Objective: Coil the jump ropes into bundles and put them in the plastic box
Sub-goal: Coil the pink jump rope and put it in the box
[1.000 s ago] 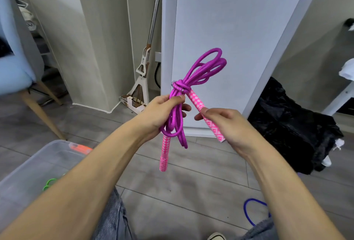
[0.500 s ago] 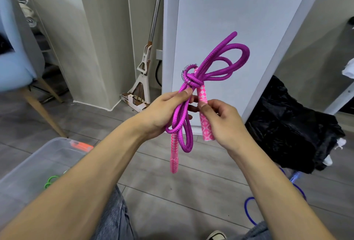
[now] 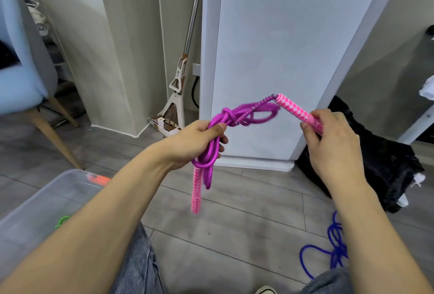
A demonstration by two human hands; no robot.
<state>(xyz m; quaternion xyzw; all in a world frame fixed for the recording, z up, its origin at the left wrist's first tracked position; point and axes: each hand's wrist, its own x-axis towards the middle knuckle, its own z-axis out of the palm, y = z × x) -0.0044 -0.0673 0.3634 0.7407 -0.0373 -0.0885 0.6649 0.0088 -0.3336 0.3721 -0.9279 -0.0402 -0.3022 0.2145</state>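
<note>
A purple jump rope (image 3: 229,115) is coiled and knotted into a bundle in mid-air. My left hand (image 3: 197,140) grips the bundle just below the knot, and loops and one pink handle (image 3: 196,190) hang beneath it. My right hand (image 3: 328,143) grips the other pink handle (image 3: 297,111), held out to the right with a short stretch of rope taut to the knot. The clear plastic box (image 3: 58,190) stands on the floor at lower left with a green rope (image 3: 61,221) inside. A blue rope (image 3: 328,246) lies loose on the floor at lower right.
A white cabinet (image 3: 270,59) stands straight ahead with a mop (image 3: 180,77) leaning to its left. A black bag (image 3: 375,160) lies on the floor at right. A blue chair (image 3: 21,63) with wooden legs is at far left. My knees are at the bottom edge.
My right hand has pulled its pink handle away from the bundle, up and to the right, drawing the rope end taut. The upper loops have dropped lower and flattened. My left hand keeps its grip.
</note>
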